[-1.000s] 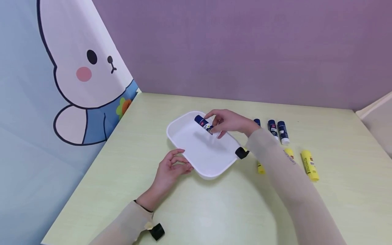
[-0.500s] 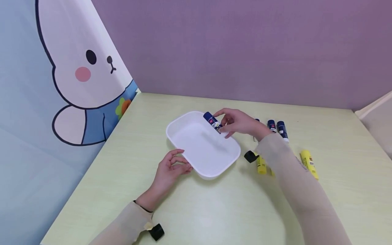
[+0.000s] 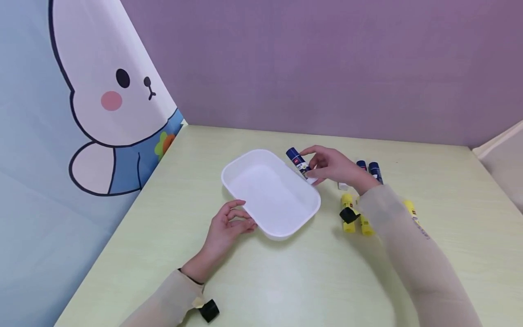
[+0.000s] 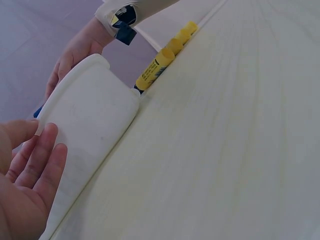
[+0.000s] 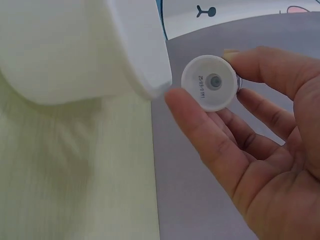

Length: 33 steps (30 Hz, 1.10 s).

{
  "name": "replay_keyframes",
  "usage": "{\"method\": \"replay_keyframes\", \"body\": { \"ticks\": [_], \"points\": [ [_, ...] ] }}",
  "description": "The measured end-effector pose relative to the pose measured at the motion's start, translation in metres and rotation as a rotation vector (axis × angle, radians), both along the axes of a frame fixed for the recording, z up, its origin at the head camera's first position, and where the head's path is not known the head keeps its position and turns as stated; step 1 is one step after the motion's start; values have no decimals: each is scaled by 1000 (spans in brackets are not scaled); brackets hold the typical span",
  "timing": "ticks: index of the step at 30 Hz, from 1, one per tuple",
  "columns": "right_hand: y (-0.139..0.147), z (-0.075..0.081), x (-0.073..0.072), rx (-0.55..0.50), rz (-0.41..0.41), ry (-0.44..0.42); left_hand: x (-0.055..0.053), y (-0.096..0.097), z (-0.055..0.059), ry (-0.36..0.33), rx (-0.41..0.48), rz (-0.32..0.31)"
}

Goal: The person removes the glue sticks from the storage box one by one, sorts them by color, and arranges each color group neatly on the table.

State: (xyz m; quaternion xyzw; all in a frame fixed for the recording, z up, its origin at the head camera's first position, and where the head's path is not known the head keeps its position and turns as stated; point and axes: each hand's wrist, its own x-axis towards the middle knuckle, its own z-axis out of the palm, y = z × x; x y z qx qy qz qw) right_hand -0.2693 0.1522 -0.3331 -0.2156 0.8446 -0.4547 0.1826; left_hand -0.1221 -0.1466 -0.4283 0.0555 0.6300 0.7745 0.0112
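Note:
A white plastic basin (image 3: 267,200) stands on the table. My left hand (image 3: 224,234) holds its near-left rim, with fingers against the outer wall in the left wrist view. Beyond the right rim, my right hand (image 3: 335,167) pinches a dark blue glue stick (image 3: 297,159) between thumb and fingers. The stick is tilted, its blue cap up and left. Its round white base (image 5: 207,82) faces the camera in the right wrist view, close beside the basin wall (image 5: 142,50).
Right of the basin, dark blue glue sticks (image 3: 374,170) form a back row, partly hidden by the right hand. Several yellow glue sticks (image 3: 347,200) lie in front of them, partly under the right sleeve (image 3: 408,245). A purple backdrop (image 3: 310,68) rises behind the table.
My right hand has moved right with the blue glue stick, from over the basin to beyond its right rim. The left hand and the basin have stayed put.

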Motion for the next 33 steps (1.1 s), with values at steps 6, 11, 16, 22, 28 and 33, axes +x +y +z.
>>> {"method": "replay_keyframes", "body": {
  "ticks": [6, 11, 16, 22, 28, 33],
  "points": [
    [13, -5, 2, -13, -48, 8, 1, -2, -1, -2, -10, -2],
    [24, -8, 6, 2, -77, 19, 1, -2, -2, 3, -17, -6],
    [38, -11, 13, -26, -109, 11, 1, -3, -3, 10, -25, -11],
    [56, -16, 18, -47, -142, 26, 2, -4, -3, 11, -29, -12],
    [66, -11, 25, -3, -165, 51, 2, -4, -1, 9, -24, -13],
    [78, -12, 29, 41, -182, 77, 3, -3, -1, 6, -26, -13]
  ]
}}
